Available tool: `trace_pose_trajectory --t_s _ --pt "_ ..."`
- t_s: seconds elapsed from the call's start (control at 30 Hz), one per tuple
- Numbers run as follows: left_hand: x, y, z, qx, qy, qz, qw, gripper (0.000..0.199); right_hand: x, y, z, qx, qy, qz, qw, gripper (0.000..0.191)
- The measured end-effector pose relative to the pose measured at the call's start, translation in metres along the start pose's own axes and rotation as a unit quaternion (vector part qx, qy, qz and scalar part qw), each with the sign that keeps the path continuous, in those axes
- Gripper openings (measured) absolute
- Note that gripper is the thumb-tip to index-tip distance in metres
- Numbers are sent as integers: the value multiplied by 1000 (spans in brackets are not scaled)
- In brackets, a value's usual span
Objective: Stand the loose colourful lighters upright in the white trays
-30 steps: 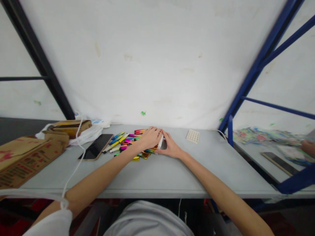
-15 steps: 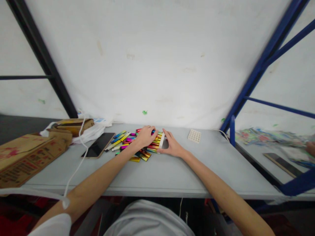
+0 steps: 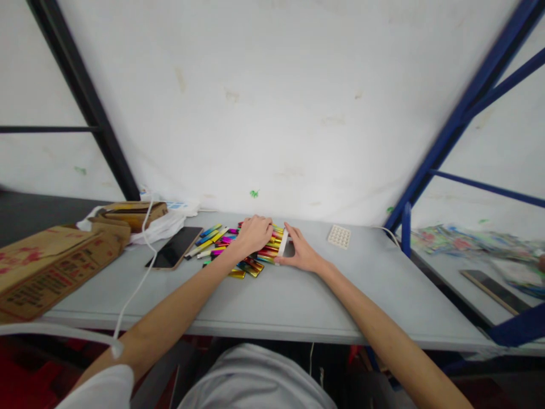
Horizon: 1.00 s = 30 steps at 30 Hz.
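Note:
A pile of shiny, flat, coloured sticks that look like lighters [image 3: 215, 243] lies on the grey table. My left hand [image 3: 256, 232] rests palm down over the right part of the pile, its fingers close together and bent down onto the pieces. The fingertips are partly hidden. Just right of it, several red and gold lighters lie side by side in a row. At the right end of that row stands a narrow white strip [image 3: 283, 243], perhaps the edge of a tray. My right hand [image 3: 300, 251] grips the strip between thumb and fingers, at its near and far ends.
A dark phone [image 3: 176, 248] lies left of the pile, with a white cable [image 3: 135, 291] hanging across. Cardboard boxes [image 3: 55, 261] stand farther left. To the right sits a small white grid pad [image 3: 339, 236]. Blue metal posts [image 3: 443, 145] divide off another table with a phone [image 3: 494, 289].
The view has shifted slightly, so the table and boxes appear a little farther right. Both hands keep nearly the same places at the pile and the white strip.

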State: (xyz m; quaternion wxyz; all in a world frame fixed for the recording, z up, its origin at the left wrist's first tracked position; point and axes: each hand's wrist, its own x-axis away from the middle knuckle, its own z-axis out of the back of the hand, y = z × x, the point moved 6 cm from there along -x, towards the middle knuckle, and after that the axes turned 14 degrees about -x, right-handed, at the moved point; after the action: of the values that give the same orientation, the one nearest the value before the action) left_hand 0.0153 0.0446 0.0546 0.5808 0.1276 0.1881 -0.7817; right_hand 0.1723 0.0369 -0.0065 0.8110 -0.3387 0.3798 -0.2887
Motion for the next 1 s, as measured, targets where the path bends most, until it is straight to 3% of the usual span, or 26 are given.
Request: trace_pose_trajectory --t_s 0.3,0.47,0.57,0.73,1.0 --pt "1 1 10 -45 -19 25 998 41 -1 1 -1 -4 -6 8 1000 122" --pt "1 26 11 -32 26 -41 998 41 -1 2 0 -4 2 11 1000 122" --pt "1 35 -3 -31 1 -89 996 44 -1 3 1 1 6 14 1000 121" --pt "1 29 -16 -46 -32 -108 993 46 0 2 2 0 3 18 1000 122" --pt "2 9 -9 -12 -42 -35 998 49 -1 4 1 4 -3 13 1000 120"
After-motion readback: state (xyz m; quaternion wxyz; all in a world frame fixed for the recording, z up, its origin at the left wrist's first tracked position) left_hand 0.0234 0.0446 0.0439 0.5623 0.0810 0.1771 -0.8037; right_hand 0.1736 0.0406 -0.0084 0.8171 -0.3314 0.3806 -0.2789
